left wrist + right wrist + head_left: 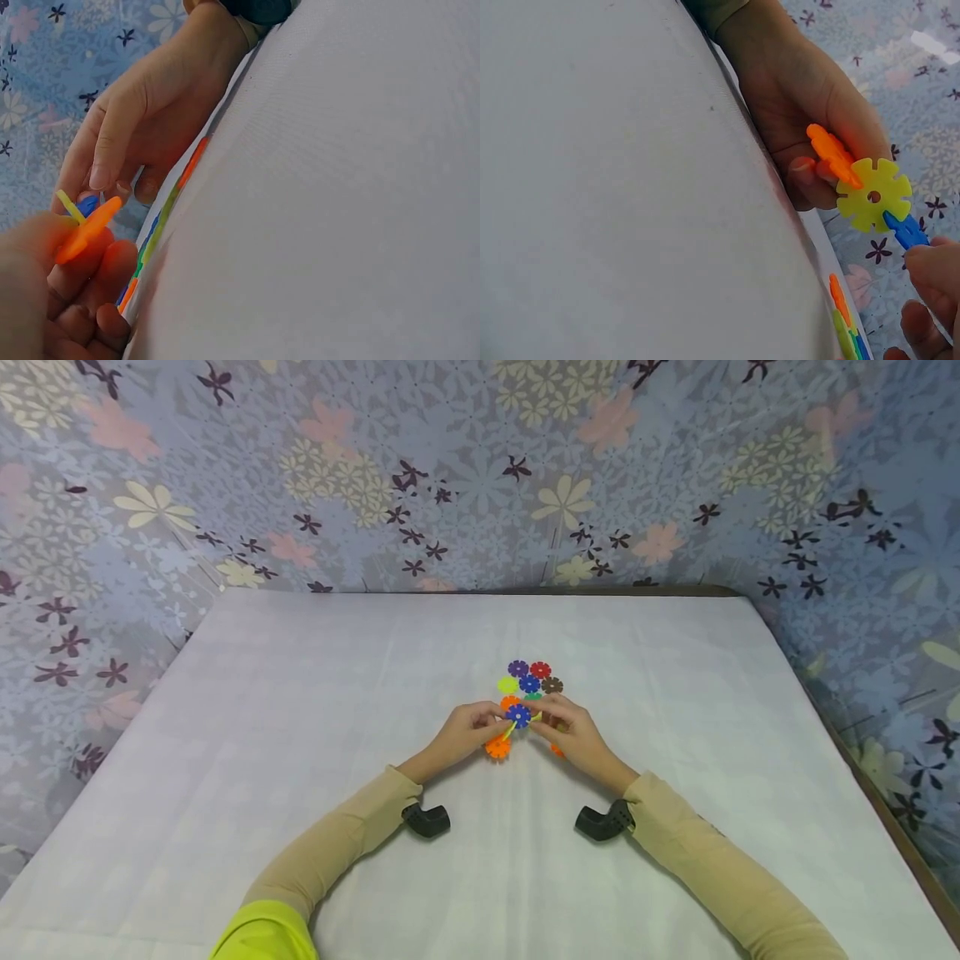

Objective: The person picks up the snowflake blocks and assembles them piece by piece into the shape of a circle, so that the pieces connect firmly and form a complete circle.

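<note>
Three interlocking flower discs are slotted together at angles between the hands: a blue disc (518, 717), a yellow disc (874, 196) and an orange disc (88, 230). The left hand (477, 727) pinches this joined piece at its orange and yellow end, thumb over curled fingers. From the other side, the right hand (573, 730) has its thumb and fingertips on the blue disc, which shows in the right wrist view. Both hands are just above the table, and the right wrist view has the yellow disc's centre hole and notched rim facing it.
Beyond the hands, several flower discs lie flat on the white-covered table (375, 668), among them a purple disc (518, 668), a red disc (541, 670), a brown disc (552, 685) and a lime disc (507, 685). A flower-patterned curtain (480, 485) hangs behind the table.
</note>
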Available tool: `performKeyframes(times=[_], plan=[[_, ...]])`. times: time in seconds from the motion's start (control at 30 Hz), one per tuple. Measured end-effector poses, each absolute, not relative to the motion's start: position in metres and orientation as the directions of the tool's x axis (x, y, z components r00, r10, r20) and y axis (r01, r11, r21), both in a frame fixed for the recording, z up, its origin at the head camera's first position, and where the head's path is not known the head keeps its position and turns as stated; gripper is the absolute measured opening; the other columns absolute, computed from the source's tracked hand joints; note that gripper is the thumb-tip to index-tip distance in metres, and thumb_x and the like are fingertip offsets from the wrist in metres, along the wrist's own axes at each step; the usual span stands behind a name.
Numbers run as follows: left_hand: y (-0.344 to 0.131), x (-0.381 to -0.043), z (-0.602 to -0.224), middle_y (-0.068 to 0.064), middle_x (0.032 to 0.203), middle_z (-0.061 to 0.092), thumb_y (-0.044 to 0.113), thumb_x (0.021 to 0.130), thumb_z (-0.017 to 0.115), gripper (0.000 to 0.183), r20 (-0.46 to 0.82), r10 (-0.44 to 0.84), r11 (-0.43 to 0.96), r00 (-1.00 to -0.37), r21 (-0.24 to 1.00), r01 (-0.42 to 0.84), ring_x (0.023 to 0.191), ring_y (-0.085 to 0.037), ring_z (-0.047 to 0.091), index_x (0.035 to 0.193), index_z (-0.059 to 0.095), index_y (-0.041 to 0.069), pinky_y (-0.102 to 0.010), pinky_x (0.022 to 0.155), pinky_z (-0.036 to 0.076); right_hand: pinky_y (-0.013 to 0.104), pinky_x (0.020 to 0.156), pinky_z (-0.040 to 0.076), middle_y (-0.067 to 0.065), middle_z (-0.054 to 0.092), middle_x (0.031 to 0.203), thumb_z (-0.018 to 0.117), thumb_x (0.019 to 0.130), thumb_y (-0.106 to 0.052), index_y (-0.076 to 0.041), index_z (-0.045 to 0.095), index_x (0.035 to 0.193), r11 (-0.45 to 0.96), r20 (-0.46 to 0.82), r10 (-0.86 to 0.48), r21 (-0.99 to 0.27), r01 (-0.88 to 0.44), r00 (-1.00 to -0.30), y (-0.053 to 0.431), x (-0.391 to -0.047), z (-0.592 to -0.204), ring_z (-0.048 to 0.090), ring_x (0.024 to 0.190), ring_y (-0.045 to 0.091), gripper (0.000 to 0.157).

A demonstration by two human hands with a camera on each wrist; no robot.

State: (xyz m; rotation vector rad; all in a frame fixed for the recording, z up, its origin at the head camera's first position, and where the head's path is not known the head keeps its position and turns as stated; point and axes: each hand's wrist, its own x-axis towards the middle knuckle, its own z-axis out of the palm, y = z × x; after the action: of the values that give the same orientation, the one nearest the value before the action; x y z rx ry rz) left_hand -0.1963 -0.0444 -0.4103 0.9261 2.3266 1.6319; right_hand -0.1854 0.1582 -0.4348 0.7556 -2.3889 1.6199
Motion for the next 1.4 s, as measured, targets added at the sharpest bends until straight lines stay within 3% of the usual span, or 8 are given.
performKeyframes(times=[0.2,0.4,0.73,0.97,1.23,1.4], plan=[[-0.044,-0.198,-0.411,0.0,0.059,0.05,0.0,0.086,0.056,0.009,0.179,0.536,0.181,-0.825,0.93,0.319,0.051,-0.008,0.04,0.088,0.058,-0.009,-0.021,0.052,0.033,0.026,0.063,0.042,0.011,0.062,0.095,0.056,0.085,0.004,0.001,0.062,0.106,0.333,0.429,-0.26,-0.801,-0.497,-0.865,0.163,-0.19,-0.446,0.052,0.078,0.021,0.022],[-0.046,-0.199,-0.413,0.002,0.058,0.045,-0.003,0.085,0.054,0.007,0.146,0.488,0.146,-0.86,0.958,0.246,0.052,-0.007,0.038,0.084,0.055,-0.01,-0.021,0.053,0.033,0.035,0.071,0.037,0.005,0.059,0.084,0.066,0.079,-0.005,-0.003,0.066,0.091,0.634,0.467,-0.232,-0.592,-0.497,-0.853,0.162,-0.192,-0.446,0.045,0.081,0.022,0.012],[-0.046,-0.213,-0.44,0.001,0.057,0.047,0.003,0.089,0.052,0.014,0.115,0.472,0.087,-0.874,0.981,0.176,0.05,-0.007,0.039,0.084,0.056,-0.01,-0.019,0.048,0.034,0.035,0.069,0.032,0.004,0.052,0.079,0.076,0.071,-0.025,-0.003,0.068,0.088,0.743,0.419,-0.291,-0.468,-0.479,-0.86,0.164,-0.192,-0.448,0.039,0.08,0.024,0.028],[-0.045,-0.213,-0.439,0.002,0.057,0.047,0.004,0.088,0.053,0.014,0.086,0.467,0.093,-0.88,0.985,0.146,0.051,-0.008,0.039,0.087,0.056,-0.009,-0.02,0.05,0.034,0.035,0.07,0.032,0.006,0.059,0.086,0.075,0.072,-0.019,-0.006,0.067,0.08,0.714,0.409,-0.298,-0.504,-0.486,-0.862,0.164,-0.192,-0.447,0.04,0.081,0.023,0.017],[-0.044,-0.213,-0.438,0.0,0.061,0.051,0.005,0.088,0.054,0.015,0.049,0.443,0.12,-0.895,0.986,0.113,0.054,-0.008,0.042,0.088,0.056,-0.009,-0.02,0.052,0.035,0.036,0.072,0.034,0.011,0.056,0.093,0.074,0.074,-0.012,0.002,0.058,0.102,0.657,0.261,-0.216,-0.674,-0.338,-0.941,0.161,-0.191,-0.445,0.039,0.086,0.025,0.035],[-0.044,-0.213,-0.439,0.0,0.063,0.055,0.005,0.088,0.051,0.014,0.07,0.451,0.094,-0.89,0.988,0.125,0.056,-0.01,0.046,0.084,0.055,-0.008,-0.021,0.052,0.037,0.035,0.07,0.034,0.009,0.055,0.088,0.072,0.075,-0.008,0.001,0.059,0.099,0.628,0.264,-0.195,-0.707,-0.327,-0.945,0.161,-0.191,-0.444,0.038,0.083,0.024,0.029]])
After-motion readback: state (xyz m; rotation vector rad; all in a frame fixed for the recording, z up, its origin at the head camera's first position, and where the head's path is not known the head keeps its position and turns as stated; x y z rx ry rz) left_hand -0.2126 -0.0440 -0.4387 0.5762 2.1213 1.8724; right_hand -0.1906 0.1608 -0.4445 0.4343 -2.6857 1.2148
